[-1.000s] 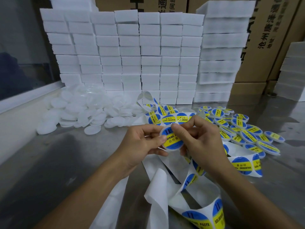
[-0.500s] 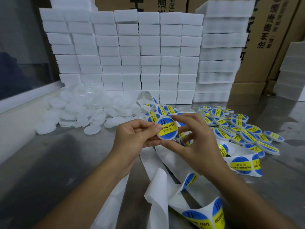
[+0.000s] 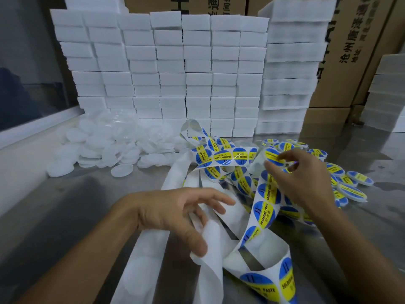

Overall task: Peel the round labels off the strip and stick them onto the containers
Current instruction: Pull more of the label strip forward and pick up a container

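Observation:
A long white backing strip (image 3: pixel 266 212) with round blue-and-yellow "soldering paste" labels loops across the steel table. My left hand (image 3: pixel 175 212) hovers over the bare part of the strip with its fingers spread and relaxed, the thumb near a fold. My right hand (image 3: pixel 300 174) reaches out to the right and pinches a flat round labelled container (image 3: pixel 272 155) at the edge of the pile of labelled containers (image 3: pixel 350 185). The fingertips are blurred. Plain white unlabelled containers (image 3: pixel 114 148) lie in a heap at the back left.
A wall of stacked white foam blocks (image 3: pixel 197 69) stands behind the work area, with cardboard boxes (image 3: pixel 341 51) behind it and on the right. More white stacks (image 3: pixel 388 95) sit at the far right. Bare steel table (image 3: pixel 65 205) shows at the left.
Both hands held the labelled container together in the middle. Now the right hand has carried it right to the labelled pile, and the left hand has let go and dropped over the strip.

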A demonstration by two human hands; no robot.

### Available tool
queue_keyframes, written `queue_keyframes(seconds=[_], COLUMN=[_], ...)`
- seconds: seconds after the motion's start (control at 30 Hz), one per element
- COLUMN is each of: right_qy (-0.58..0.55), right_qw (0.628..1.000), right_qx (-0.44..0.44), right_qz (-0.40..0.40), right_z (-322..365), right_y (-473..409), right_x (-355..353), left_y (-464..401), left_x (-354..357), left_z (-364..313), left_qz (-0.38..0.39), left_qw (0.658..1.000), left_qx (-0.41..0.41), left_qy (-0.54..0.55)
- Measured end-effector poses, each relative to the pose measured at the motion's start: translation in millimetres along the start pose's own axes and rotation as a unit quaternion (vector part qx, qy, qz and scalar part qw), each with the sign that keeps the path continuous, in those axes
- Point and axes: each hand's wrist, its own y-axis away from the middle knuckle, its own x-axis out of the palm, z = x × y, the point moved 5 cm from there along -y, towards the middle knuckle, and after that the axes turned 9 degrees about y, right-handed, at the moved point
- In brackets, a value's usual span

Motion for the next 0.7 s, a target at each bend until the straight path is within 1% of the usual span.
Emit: queue_keyframes(seconds=[0.07, 0.13, 0.23, 0.37, 0.43, 0.5, 0.63, 0.7], right_qy=[0.030, 0.041, 0.040, 0.008, 0.002, -0.003, -0.084, -0.134], right_qw=[0.998, 0.996, 0.993, 0.990, 0.993, 0.997, 0.985, 0.975], right_qx=[0.048, 0.080, 0.109, 0.138, 0.112, 0.055, -0.064, -0.113], right_qz=[-0.010, -0.021, -0.024, -0.001, -0.018, -0.060, -0.139, -0.133], right_z=[-22, -37, -51, -63, -58, -43, 2, 26], right_y=[-7, -11, -15, -16, -15, -12, -1, 7], right_x=[-2, -3, 1, 9, 7, -1, -21, -26], left_y=[1, 0, -3, -5, -4, -3, -2, -2], left_x=[4, 7, 6, -6, -14, -20, -31, -35], left_z=[2, 4, 4, 0, -2, -5, -8, -8], left_qz=[0.035, 0.040, -0.004, -0.104, -0.165, -0.222, -0.315, -0.344], left_qw=[0.999, 0.998, 0.999, 0.994, 0.985, 0.971, 0.927, 0.904], left_qx=[-0.023, -0.040, -0.031, 0.026, 0.058, 0.092, 0.159, 0.183], left_qy=[-0.014, -0.009, -0.021, -0.020, -0.005, 0.022, 0.125, 0.174])
